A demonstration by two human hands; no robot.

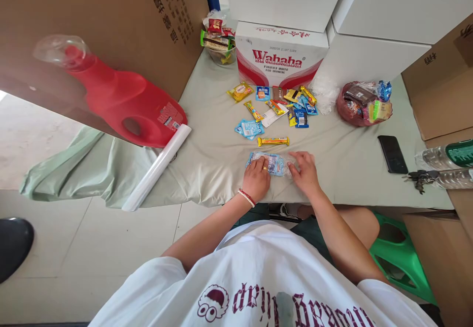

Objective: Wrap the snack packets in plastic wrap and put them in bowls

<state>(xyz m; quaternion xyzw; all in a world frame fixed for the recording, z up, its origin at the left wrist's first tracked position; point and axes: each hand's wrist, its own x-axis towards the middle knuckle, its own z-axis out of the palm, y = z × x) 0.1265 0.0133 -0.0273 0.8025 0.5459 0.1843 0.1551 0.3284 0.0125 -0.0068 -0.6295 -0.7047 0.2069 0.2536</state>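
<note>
A clear plastic bag [272, 162] with blue snack packets inside lies near the table's front edge on a pale green cloth [214, 154]. My left hand [256, 178], with a ring and a red-and-white bracelet, rests on the bag's left end with fingers curled down. My right hand [305, 172] presses on the bag's right end, fingers bent. Just beyond the bag lies a yellow snack bar [273, 141]. Farther back, several small snack packets [275, 103] are scattered loose on the cloth.
A red detergent jug [121, 103] lies at left beside a white roll [157, 168]. A Wahaha carton [281, 53], a jar of snacks [219, 39], a red bag of snacks [364, 103], a black phone [392, 153], keys and water bottles [443, 167] surround the work area.
</note>
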